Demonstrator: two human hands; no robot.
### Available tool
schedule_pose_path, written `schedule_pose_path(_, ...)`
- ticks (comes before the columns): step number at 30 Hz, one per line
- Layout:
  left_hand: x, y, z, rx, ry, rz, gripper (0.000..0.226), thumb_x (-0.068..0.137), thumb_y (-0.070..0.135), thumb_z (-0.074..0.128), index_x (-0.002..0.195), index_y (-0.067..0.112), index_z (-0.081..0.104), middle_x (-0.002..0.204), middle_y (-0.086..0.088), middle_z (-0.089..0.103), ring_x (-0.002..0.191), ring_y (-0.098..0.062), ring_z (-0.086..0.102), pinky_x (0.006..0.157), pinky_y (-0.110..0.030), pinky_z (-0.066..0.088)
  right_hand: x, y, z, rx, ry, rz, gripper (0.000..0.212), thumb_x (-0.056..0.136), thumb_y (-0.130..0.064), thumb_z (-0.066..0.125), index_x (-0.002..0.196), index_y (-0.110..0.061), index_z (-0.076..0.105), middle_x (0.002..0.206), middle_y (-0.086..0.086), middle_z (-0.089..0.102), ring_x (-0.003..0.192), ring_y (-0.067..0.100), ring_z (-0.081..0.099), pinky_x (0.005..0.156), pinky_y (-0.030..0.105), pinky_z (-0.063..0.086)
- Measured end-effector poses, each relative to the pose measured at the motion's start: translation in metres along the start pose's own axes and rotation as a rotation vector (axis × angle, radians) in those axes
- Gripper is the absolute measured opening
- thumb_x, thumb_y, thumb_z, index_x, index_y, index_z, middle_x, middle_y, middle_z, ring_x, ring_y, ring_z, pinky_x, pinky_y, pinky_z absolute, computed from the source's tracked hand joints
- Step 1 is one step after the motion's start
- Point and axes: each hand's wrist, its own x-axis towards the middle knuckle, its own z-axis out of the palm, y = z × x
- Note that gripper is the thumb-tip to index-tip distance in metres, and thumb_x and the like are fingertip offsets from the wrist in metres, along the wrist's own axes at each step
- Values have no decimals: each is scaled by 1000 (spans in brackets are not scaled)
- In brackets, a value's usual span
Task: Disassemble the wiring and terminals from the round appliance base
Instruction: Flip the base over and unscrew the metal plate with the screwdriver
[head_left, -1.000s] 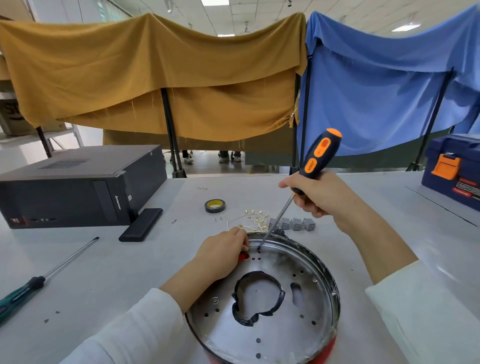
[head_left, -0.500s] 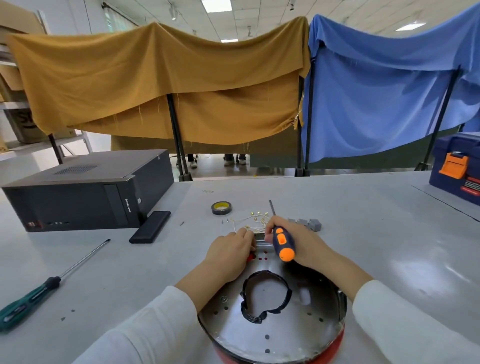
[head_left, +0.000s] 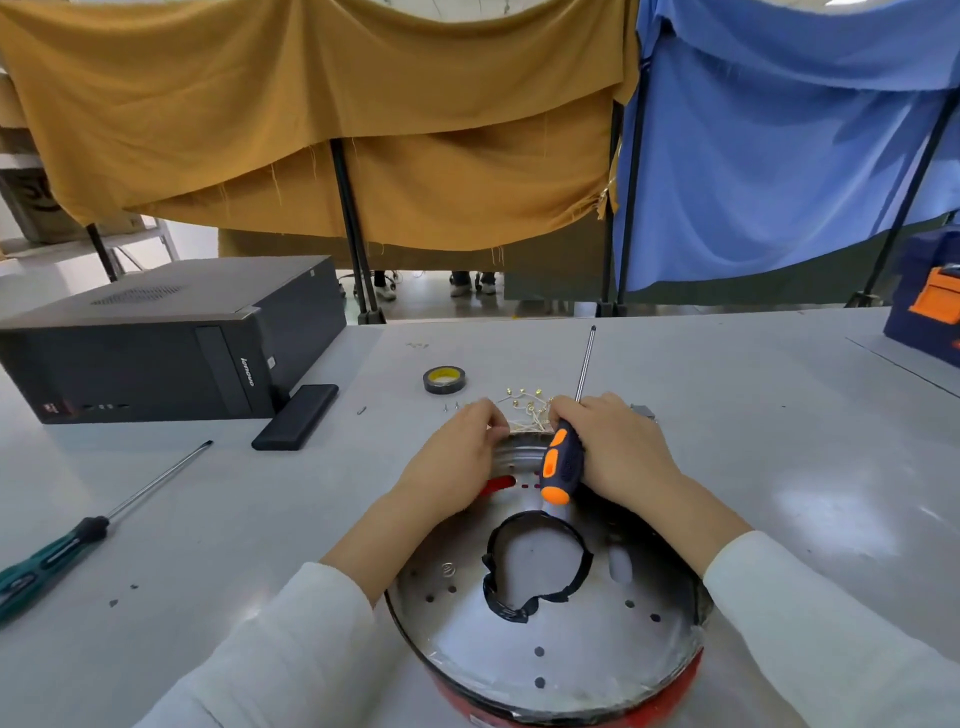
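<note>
The round appliance base (head_left: 545, 639) lies in front of me, a shiny metal pan with a red outer rim and a black-taped cutout in its middle. At its far rim sits a bundle of pale wires with small brass terminals (head_left: 525, 410). My left hand (head_left: 457, 457) pinches the wires at the rim. My right hand (head_left: 618, 447) grips an orange-and-black screwdriver (head_left: 561, 462), its handle pointing toward me and its shaft away over the table; its fingertips also touch the wires.
A black computer case (head_left: 156, 338) and a flat black block (head_left: 296, 423) lie to the left. A green-handled screwdriver (head_left: 78, 540) rests at the near left. A roll of black tape (head_left: 444, 379) and loose screws sit beyond the base. A blue toolbox (head_left: 930, 312) stands at the right edge.
My right hand came down from holding the screwdriver upright at the rim and now lays it flat, shaft pointing away. Both hands have closed in on the wire bundle.
</note>
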Motion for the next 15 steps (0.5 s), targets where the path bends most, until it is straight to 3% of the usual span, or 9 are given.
schedule_pose_path(3,8,-5,-7,-623,145,-224,9,94,18,52,89,15,58,92,2,69,79,-12,69,70,-19,52,2,2,2,32,-78,48,21,85,-17,48,91,-32,35,92,-3,55,89,21,43,61,32,31)
schedule_pose_path(5,14,-16,-17,-994,112,-365,9,93,12,55,89,7,61,91,-4,71,78,-15,72,67,-22,57,3,2,3,84,-123,61,22,85,-15,46,91,-32,34,94,-2,54,90,21,43,63,33,34)
schedule_pose_path(7,21,-33,-24,-1159,51,-473,5,91,5,58,90,2,62,90,-9,71,78,-19,72,69,-26,58,4,3,5,96,-139,67,24,85,-13,45,91,-33,33,92,-4,49,88,20,40,60,32,31)
schedule_pose_path(10,36,-60,-21,-931,57,-535,9,85,4,66,92,3,62,92,-14,70,81,-20,71,74,-28,57,6,2,7,74,-155,69,27,85,-12,47,92,-33,31,91,-5,43,87,19,37,58,31,28)
schedule_pose_path(15,61,-91,0,-145,84,-403,14,84,16,67,97,13,65,88,-1,70,76,-13,63,76,-26,49,5,1,7,77,-178,53,33,82,-8,51,93,-31,30,96,-3,42,89,20,34,58,31,29)
